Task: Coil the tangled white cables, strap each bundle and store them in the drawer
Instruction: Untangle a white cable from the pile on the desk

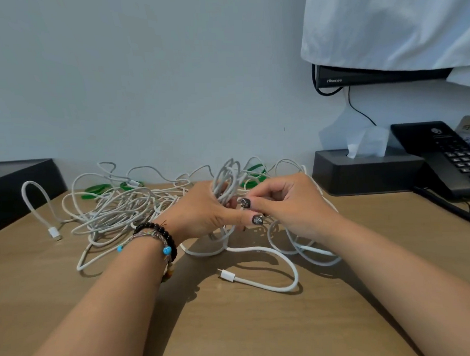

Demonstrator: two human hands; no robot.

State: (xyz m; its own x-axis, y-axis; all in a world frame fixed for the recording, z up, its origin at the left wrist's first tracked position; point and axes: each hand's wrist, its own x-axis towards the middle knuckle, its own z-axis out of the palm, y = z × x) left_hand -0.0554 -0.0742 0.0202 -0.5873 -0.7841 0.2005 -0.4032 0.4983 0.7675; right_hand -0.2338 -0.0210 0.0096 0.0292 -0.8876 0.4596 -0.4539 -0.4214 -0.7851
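Left hand [203, 208] grip holds coil [227, 182] upright so loops stay stacked; right hand [288, 202] pinches its strand, likely feeding the next wrap. Tangle [115, 208] on table [233, 324], green straps [97, 188] behind. No drawer visible.

Pale wall [145, 74], wooden desk [233, 324], cloth-draped monitor [379, 75]

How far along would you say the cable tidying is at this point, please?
Early on. Nothing looks finished: no strapped bundle shows, and no drawer is in view. In hand: the left hand holds a few gathered loops while the right hand pinches the cable beside them. Left: the tangled pile on the desk, and the green straps lying unused behind it.
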